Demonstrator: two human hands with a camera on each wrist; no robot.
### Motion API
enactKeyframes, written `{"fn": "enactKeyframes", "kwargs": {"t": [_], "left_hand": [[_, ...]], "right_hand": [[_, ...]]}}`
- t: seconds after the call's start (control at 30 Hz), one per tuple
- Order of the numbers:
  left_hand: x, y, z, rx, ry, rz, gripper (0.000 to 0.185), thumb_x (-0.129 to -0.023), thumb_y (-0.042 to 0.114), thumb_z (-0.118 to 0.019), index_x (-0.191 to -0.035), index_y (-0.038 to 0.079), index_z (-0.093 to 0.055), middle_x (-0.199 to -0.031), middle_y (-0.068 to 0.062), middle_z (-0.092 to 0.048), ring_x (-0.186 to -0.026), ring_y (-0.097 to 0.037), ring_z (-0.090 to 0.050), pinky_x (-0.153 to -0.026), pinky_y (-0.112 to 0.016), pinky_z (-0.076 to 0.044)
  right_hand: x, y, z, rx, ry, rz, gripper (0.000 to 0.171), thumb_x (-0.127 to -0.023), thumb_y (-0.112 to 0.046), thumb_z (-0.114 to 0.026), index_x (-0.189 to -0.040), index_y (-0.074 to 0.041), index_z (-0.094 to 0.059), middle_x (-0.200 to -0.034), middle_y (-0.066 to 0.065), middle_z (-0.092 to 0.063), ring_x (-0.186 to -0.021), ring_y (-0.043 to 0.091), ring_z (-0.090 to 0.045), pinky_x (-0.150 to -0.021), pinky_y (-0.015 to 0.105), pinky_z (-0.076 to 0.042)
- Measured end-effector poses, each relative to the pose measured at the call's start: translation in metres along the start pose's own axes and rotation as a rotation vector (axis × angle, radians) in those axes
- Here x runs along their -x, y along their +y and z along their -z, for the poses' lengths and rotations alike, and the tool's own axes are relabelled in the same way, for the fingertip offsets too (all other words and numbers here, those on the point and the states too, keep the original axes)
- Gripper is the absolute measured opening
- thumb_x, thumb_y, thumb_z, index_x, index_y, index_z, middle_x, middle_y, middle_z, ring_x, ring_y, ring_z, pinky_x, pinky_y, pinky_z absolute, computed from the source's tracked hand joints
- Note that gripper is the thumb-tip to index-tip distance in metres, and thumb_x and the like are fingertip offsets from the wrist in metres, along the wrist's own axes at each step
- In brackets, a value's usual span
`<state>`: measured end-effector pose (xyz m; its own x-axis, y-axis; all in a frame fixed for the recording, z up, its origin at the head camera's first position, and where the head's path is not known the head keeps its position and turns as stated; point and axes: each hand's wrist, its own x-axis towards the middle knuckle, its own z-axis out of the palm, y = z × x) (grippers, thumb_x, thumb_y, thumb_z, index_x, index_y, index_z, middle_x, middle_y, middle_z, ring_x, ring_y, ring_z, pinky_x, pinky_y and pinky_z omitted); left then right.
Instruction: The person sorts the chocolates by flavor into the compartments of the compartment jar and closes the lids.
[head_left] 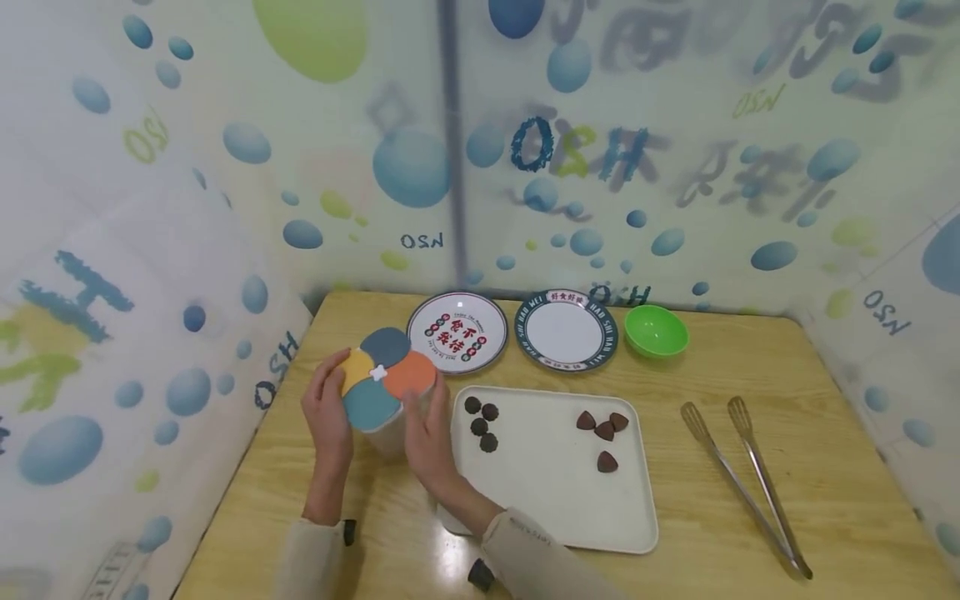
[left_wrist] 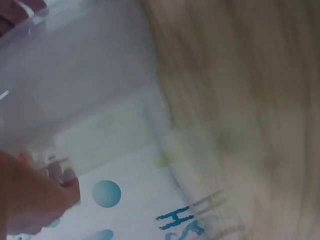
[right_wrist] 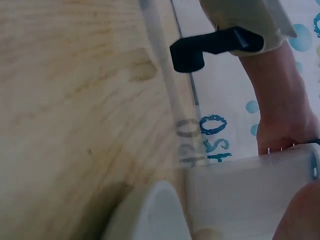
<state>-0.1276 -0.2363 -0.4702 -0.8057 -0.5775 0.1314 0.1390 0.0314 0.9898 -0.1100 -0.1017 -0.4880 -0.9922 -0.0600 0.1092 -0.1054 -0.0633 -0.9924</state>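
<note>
On the left of the table stands a translucent container (left_wrist: 85, 65) with a lid (head_left: 371, 400) of blue, yellow, orange and teal petals. My left hand (head_left: 328, 408) grips its left side near the lid's edge. On the opposite side my right hand (head_left: 429, 437) grips it, fingers up by the orange petal. The right wrist view shows the container's clear wall (right_wrist: 235, 195) between both hands. I cannot tell whether its base touches the table. Close by on the right lies a cream tray (head_left: 540, 508).
Dark round pieces (head_left: 480, 426) and brown triangular pieces (head_left: 605, 430) lie on the tray. Behind are a plate with red lettering (head_left: 453, 362), a green-rimmed plate (head_left: 564, 329) and a green bowl (head_left: 656, 332). Metal tongs (head_left: 757, 475) lie to the right. Patterned curtains (head_left: 525, 225) surround the table.
</note>
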Motion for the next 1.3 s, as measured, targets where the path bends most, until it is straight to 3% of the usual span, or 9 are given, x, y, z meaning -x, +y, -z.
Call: {"fn": "enactKeyframes", "kwargs": {"t": [0.2, 0.4, 0.5, 0.6, 0.7, 0.83, 1.07, 1.23, 1.3], "left_hand": [[0.021, -0.008, -0.007, -0.136, 0.090, -0.171, 0.035, -0.107, 0.023, -0.041, -0.132, 0.011, -0.063, -0.134, -0.006, -0.061, -0.119, -0.007, -0.054, -0.097, -0.014, -0.042], [0.034, -0.008, 0.000, -0.345, 0.058, -0.273, 0.036, -0.107, 0.026, -0.042, -0.137, 0.011, -0.056, -0.140, -0.004, -0.052, -0.129, -0.013, -0.047, -0.105, -0.018, -0.036], [0.034, -0.004, 0.004, -0.405, 0.046, -0.430, 0.026, -0.104, 0.012, -0.047, -0.123, 0.003, -0.062, -0.140, -0.011, -0.052, -0.132, -0.025, -0.045, -0.109, -0.029, -0.035], [0.029, -0.002, 0.005, -0.437, -0.012, -0.673, 0.019, -0.097, -0.005, -0.052, -0.105, -0.002, -0.069, -0.130, -0.017, -0.062, -0.130, -0.036, -0.050, -0.112, -0.043, -0.032], [0.022, -0.001, 0.005, -0.454, -0.113, -0.836, 0.026, -0.092, -0.012, -0.053, -0.101, 0.000, -0.073, -0.117, -0.016, -0.071, -0.121, -0.038, -0.058, -0.112, -0.047, -0.031], [0.017, 0.001, 0.012, -0.479, -0.246, -0.871, 0.033, -0.090, -0.008, -0.051, -0.113, 0.002, -0.073, -0.119, -0.014, -0.071, -0.120, -0.033, -0.060, -0.112, -0.044, -0.030], [0.011, 0.003, 0.030, -0.601, -0.443, -0.847, 0.050, -0.081, 0.011, -0.064, -0.131, 0.007, -0.065, -0.136, -0.011, -0.064, -0.136, -0.025, -0.050, -0.121, -0.040, -0.021], [0.010, -0.002, 0.033, -0.553, -0.425, -0.880, 0.049, -0.093, 0.040, -0.068, -0.130, 0.007, -0.066, -0.131, -0.012, -0.067, -0.135, -0.017, -0.052, -0.121, -0.032, -0.021], [0.008, -0.005, 0.029, -0.486, -0.387, -0.873, 0.046, -0.095, 0.040, -0.067, -0.126, 0.007, -0.069, -0.126, -0.013, -0.070, -0.131, -0.013, -0.055, -0.118, -0.029, -0.025]], "right_hand": [[-0.024, 0.000, 0.006, 0.002, -0.055, -0.037, 0.060, -0.107, -0.047, -0.029, -0.158, -0.019, -0.017, -0.163, 0.002, -0.029, -0.150, 0.019, -0.027, -0.123, 0.043, -0.022], [-0.049, 0.004, 0.016, 0.094, -0.191, -0.019, 0.057, -0.107, -0.050, -0.023, -0.158, -0.025, -0.021, -0.161, -0.003, -0.033, -0.150, 0.015, -0.028, -0.123, 0.040, -0.023], [-0.054, 0.006, 0.019, 0.139, -0.230, 0.046, 0.056, -0.108, -0.047, -0.024, -0.158, -0.022, -0.022, -0.162, 0.001, -0.033, -0.150, 0.016, -0.028, -0.122, 0.040, -0.024], [-0.053, 0.006, 0.025, 0.191, -0.202, 0.196, 0.051, -0.108, -0.036, -0.031, -0.154, -0.014, -0.031, -0.159, 0.007, -0.037, -0.149, 0.018, -0.032, -0.121, 0.042, -0.028], [-0.053, 0.006, 0.036, 0.287, -0.210, 0.467, 0.043, -0.101, -0.016, -0.039, -0.141, -0.003, -0.048, -0.154, 0.013, -0.042, -0.147, 0.025, -0.037, -0.120, 0.042, -0.032], [-0.058, 0.009, 0.051, 0.441, -0.355, 0.743, 0.050, -0.088, -0.012, -0.048, -0.136, 0.000, -0.053, -0.154, 0.014, -0.042, -0.149, 0.026, -0.032, -0.122, 0.037, -0.027], [-0.067, 0.010, 0.064, 0.680, -0.468, 0.847, 0.070, -0.091, -0.036, -0.060, -0.150, -0.004, -0.040, -0.159, 0.009, -0.037, -0.153, 0.022, -0.025, -0.123, 0.033, -0.023], [-0.069, 0.012, 0.063, 0.679, -0.418, 0.911, 0.055, -0.100, -0.036, -0.049, -0.143, -0.002, -0.050, -0.152, 0.011, -0.047, -0.148, 0.023, -0.035, -0.122, 0.033, -0.027], [-0.070, 0.013, 0.061, 0.636, -0.354, 0.928, 0.046, -0.104, -0.031, -0.047, -0.138, -0.002, -0.056, -0.146, 0.011, -0.054, -0.144, 0.022, -0.042, -0.120, 0.033, -0.031]]}}
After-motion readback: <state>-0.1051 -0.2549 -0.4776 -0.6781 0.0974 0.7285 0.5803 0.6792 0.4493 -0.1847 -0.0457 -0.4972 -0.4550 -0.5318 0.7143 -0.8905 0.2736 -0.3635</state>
